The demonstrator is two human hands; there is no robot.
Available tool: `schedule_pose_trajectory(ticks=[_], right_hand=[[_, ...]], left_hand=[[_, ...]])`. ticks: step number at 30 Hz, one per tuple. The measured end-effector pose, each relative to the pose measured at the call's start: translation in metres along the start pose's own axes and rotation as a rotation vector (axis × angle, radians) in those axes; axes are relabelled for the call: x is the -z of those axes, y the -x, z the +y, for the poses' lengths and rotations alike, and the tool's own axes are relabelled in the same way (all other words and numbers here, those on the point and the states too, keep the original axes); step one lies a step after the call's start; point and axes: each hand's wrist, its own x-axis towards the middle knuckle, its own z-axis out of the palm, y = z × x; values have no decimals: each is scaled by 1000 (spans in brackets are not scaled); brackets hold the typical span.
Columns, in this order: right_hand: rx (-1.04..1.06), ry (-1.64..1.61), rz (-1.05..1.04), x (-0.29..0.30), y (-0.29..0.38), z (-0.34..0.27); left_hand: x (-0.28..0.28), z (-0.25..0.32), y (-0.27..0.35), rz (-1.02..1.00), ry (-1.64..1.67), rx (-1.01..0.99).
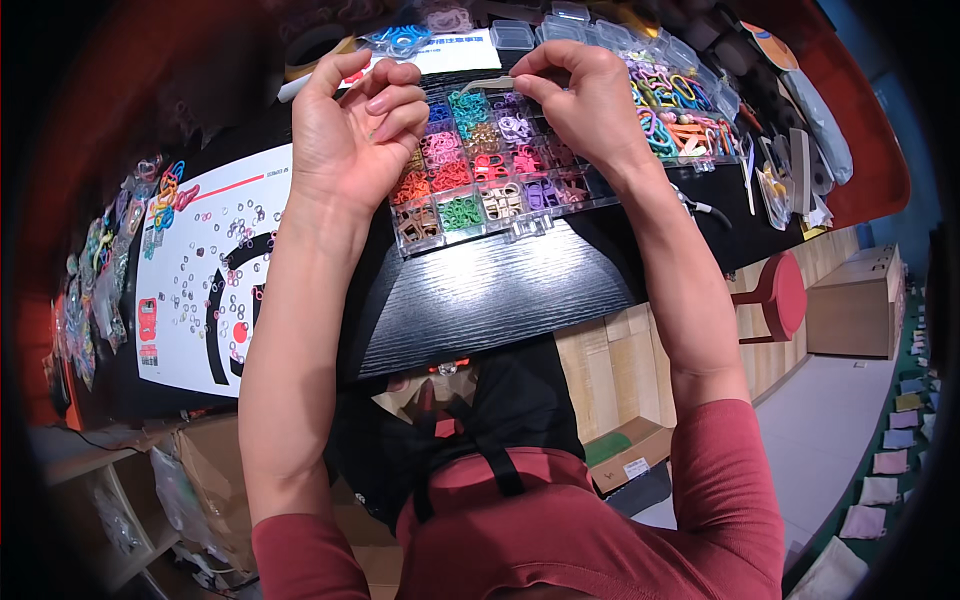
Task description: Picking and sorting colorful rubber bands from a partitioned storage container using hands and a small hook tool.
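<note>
My left hand (360,127) is raised palm up over the left part of a clear compartment box (459,241). Its fingers are loosely curled, with a tiny greenish speck near the fingertips; whether they grip anything is unclear. Between the thumb and fingers of my right hand (589,101) is a thin, pale, curved tool, apparently tweezers (491,83). Its tip points left, over the box's far edge near teal pieces (469,107). Sorted by colour, small plastic clips fill the compartments, among them green (460,213), cream (502,201) and red ones (450,175). My right wrist hides part of the box.
Scattered small rings (244,225) lie on a white printed sheet (169,315) to the left. A second clear box (686,154) with colourful clasps stands right, beside pliers (709,210). Bagged pieces (109,300) line the left edge. A red stool (784,296) stands beyond the table.
</note>
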Motion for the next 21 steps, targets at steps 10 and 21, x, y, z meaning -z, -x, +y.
schedule_pose_trajectory(ticks=[10,21], right_hand=[[152,7,83,3,-2,2],[266,46,48,-2,-2,4]], left_hand=[[-4,-2,3,60,27,-27],[0,-1,0,60,-1,-13]])
